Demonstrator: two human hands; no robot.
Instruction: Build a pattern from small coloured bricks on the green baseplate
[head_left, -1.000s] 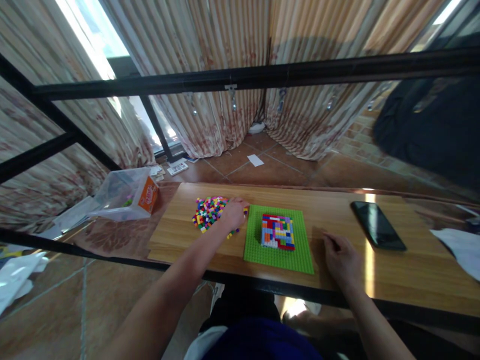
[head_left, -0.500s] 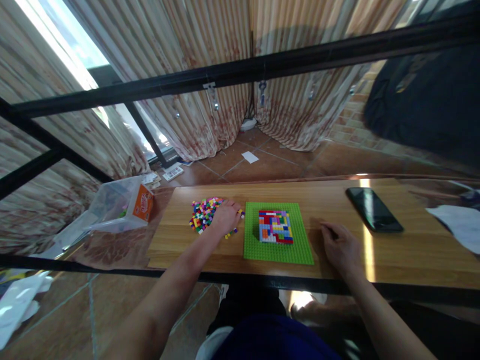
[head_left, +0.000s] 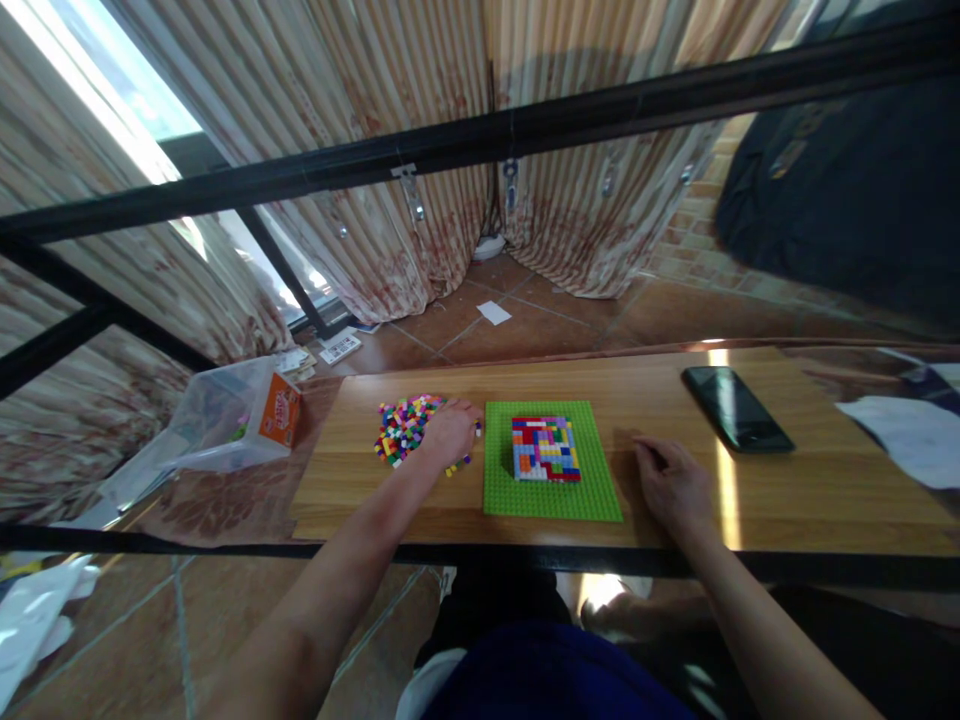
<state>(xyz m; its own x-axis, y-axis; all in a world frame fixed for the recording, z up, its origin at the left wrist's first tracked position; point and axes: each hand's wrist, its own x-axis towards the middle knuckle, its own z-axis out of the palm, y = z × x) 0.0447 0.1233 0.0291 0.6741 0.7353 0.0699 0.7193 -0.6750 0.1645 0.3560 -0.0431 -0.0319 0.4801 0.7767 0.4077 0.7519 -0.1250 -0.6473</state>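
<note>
My left hand [head_left: 448, 430] lies over the right side of a pile of small coloured toy bricks [head_left: 405, 428]. Its fingers are bent downward, and whatever is between the fingertips is hidden. A few loose bricks [head_left: 457, 465] lie just below it. To its right is a green studded baseplate [head_left: 551, 505], bearing a low, multicoloured brick block [head_left: 546, 450] near the middle. My right hand [head_left: 675, 485] rests on the table right of the baseplate, fingers curled in, with nothing visible in them.
A black phone [head_left: 737, 408] lies on the wooden table [head_left: 645, 390] at the right, near white paper [head_left: 904, 440]. Left of the table stands a clear plastic box [head_left: 225, 415] with an orange label. A dark metal bar [head_left: 465, 140] crosses above, in front of curtains.
The whole view has shifted slightly. My left hand stays at the bricks with only a small movement of the fingers; the right hand remains resting on the table.
</note>
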